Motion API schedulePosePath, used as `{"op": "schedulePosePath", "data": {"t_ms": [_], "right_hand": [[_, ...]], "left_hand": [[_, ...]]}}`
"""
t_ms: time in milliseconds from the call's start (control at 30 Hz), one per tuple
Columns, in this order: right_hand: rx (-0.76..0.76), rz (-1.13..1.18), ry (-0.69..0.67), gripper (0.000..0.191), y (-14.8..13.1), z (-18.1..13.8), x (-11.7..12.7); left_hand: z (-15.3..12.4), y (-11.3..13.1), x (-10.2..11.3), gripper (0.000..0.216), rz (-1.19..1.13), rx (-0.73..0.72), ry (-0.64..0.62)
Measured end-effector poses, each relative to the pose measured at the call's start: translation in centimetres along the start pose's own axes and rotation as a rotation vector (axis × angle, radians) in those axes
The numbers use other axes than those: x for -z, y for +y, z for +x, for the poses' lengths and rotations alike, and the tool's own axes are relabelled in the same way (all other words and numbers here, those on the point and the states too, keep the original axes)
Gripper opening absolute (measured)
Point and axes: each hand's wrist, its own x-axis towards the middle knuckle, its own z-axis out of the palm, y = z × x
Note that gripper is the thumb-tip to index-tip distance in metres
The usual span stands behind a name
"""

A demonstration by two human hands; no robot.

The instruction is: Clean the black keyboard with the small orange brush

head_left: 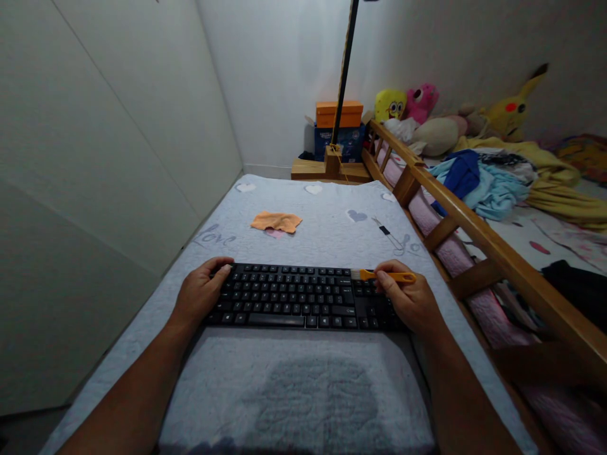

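Note:
A black computer keyboard (289, 297) lies crosswise on the light-blue heart-patterned bedding (227, 392). At its left end my left hand (202, 291) grips the edge, thumb on top near the upper corner. My right hand (408, 297) is closed on the yellow handle of a small brush (365, 275). The brush's pale bristles touch or hover just over the keys at the top right; I cannot tell which. Part of the number pad is hidden under this hand.
Beyond the keyboard lie a crumpled orange cloth (276, 222) and a thin metal tool with a black grip (385, 231). A wooden bed rail (474, 221) runs along the right. Boxes (339, 115) stand at the back, and a white panel wall (109, 158) rises at left.

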Motion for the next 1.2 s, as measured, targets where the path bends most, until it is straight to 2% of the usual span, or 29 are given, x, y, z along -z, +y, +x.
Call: {"op": "schedulePosePath", "data": {"t_ms": [267,833,1200], "right_hand": [[0.024,-0.071,-0.04,0.029,-0.4,-0.1,-0.2],[-0.202,0.142,-0.188,0.027,-0.5,-0.3,0.3],[-0.169,0.033,-0.233,0.026,-2.7,-1.4,0.8]], "left_hand": [[0.1,-0.1,-0.1,0.044,-0.005,0.005,0.006],[0.1,0.1,-0.1,0.042,0.001,-0.015,0.017],[0.2,-0.4,-0.2,0.04,0.009,-0.016,0.023]]}}
